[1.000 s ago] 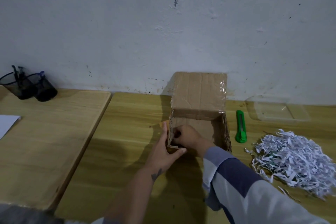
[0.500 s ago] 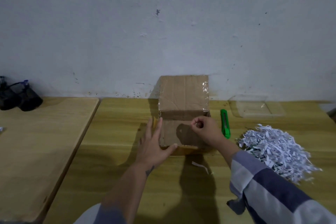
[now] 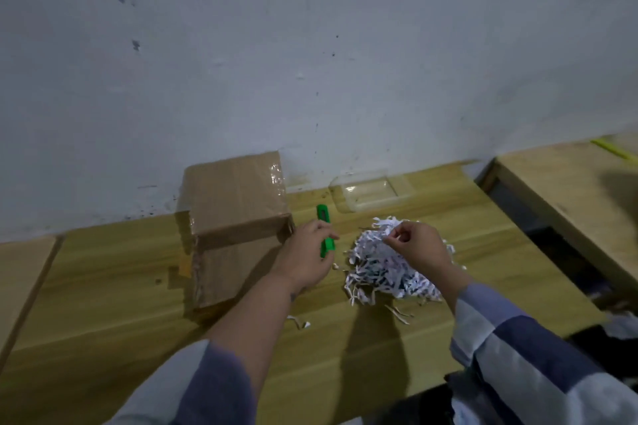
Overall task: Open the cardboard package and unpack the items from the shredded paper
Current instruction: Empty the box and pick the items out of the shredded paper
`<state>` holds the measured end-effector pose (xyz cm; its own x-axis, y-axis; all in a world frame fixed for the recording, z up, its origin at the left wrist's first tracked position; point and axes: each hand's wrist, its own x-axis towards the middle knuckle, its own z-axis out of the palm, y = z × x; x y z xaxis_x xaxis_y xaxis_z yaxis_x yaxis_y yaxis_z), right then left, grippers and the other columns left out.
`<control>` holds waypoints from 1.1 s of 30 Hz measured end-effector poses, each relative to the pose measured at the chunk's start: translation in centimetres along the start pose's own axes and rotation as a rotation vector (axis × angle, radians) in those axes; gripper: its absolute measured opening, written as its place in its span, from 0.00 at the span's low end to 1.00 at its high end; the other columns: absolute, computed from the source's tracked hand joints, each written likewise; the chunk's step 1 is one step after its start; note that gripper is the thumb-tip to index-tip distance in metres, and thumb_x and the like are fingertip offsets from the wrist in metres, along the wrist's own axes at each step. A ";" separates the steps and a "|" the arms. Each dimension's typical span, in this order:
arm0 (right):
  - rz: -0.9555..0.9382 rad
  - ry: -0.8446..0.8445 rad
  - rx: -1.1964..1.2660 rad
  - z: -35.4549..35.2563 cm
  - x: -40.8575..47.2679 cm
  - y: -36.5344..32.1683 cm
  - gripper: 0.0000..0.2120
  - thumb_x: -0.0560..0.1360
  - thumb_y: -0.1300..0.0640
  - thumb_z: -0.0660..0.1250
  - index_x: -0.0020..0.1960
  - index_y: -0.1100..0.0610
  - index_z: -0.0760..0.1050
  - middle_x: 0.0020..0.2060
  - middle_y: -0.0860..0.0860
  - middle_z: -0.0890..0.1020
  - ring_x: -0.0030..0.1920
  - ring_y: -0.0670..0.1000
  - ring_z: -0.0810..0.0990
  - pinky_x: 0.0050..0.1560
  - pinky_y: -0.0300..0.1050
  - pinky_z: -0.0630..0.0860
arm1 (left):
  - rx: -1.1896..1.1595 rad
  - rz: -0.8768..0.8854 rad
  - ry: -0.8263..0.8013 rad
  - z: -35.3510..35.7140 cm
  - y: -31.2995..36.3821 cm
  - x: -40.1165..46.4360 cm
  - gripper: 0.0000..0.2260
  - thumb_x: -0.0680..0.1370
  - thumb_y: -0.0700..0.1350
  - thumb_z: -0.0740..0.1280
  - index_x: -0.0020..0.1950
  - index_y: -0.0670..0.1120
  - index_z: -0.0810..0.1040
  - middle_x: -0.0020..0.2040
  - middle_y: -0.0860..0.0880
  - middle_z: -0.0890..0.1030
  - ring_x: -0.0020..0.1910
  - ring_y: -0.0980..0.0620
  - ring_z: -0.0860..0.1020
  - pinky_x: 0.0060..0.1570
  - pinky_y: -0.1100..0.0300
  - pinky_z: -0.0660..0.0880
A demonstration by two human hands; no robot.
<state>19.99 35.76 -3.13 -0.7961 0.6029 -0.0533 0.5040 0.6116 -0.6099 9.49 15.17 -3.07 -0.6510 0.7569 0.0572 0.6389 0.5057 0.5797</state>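
Sleeves of striped blue-grey cloth lead up to both hands. Left hand (image 3: 305, 259) rests with relaxed fingers over a green plastic cutter (image 3: 325, 230), just beside the cardboard box (image 3: 238, 228). At 3 o'clock of it, right hand (image 3: 416, 247) pinches a thin strip above the crinkled white shredded paper (image 3: 383, 272) heaped on the wood-grain tabletop (image 3: 103, 286). Glossy tape wraps the closed box. At 12 o'clock of the heap lies a clear plastic tray (image 3: 367, 191).
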 end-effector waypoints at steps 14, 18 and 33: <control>-0.178 0.013 -0.111 1.3 -0.4 8.7 0.10 0.74 0.58 0.66 0.54 0.53 0.79 0.52 0.55 0.77 0.52 0.59 0.76 0.53 0.51 0.72 | 0.121 -0.076 -0.169 11.3 5.9 3.9 0.19 0.80 0.55 0.59 0.70 0.53 0.69 0.73 0.54 0.66 0.72 0.52 0.61 0.69 0.54 0.61; -0.141 0.016 -0.053 -0.3 -0.6 12.1 0.10 0.73 0.60 0.67 0.55 0.58 0.77 0.52 0.57 0.77 0.50 0.59 0.78 0.50 0.45 0.73 | 0.111 -0.129 -0.068 12.0 4.5 2.4 0.15 0.79 0.53 0.61 0.66 0.55 0.70 0.72 0.58 0.65 0.71 0.54 0.64 0.67 0.53 0.64; -0.409 -0.108 -0.239 -0.5 1.9 8.9 0.11 0.73 0.54 0.59 0.50 0.46 0.78 0.52 0.44 0.80 0.61 0.50 0.73 0.68 0.51 0.56 | 0.160 -0.180 0.023 13.3 6.9 3.0 0.18 0.79 0.57 0.60 0.68 0.55 0.69 0.73 0.57 0.65 0.74 0.54 0.59 0.70 0.54 0.56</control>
<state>23.16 42.59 -8.23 -0.9687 0.2397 0.0637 0.1953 0.8955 -0.4000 17.42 26.46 -9.71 -0.7686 0.6395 -0.0157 0.5670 0.6925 0.4460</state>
